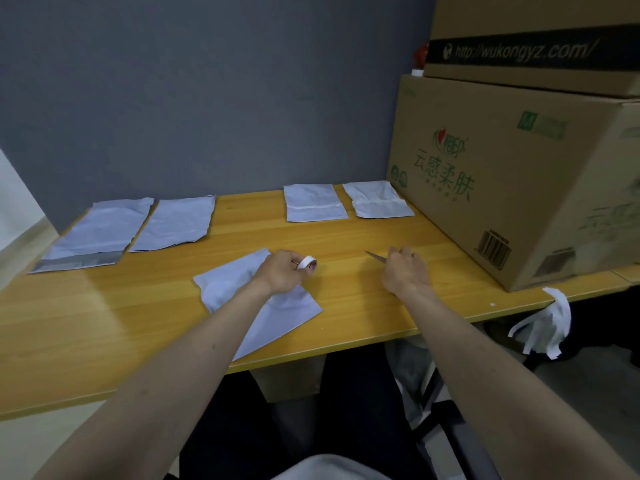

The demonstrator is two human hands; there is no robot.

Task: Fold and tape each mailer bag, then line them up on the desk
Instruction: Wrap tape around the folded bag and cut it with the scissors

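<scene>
A white mailer bag lies skewed near the front edge of the wooden desk, partly under my left forearm. My left hand rests on it, shut on a small white tape roll. To its right, my right hand grips scissors whose blades point left over bare desk. Two folded, taped bags sit side by side at the back right. Two unfolded bags lie flat at the back left.
A large cardboard box stands on the desk's right end with another box stacked on it. White paper strips hang off the desk's right front edge. A grey wall backs the desk.
</scene>
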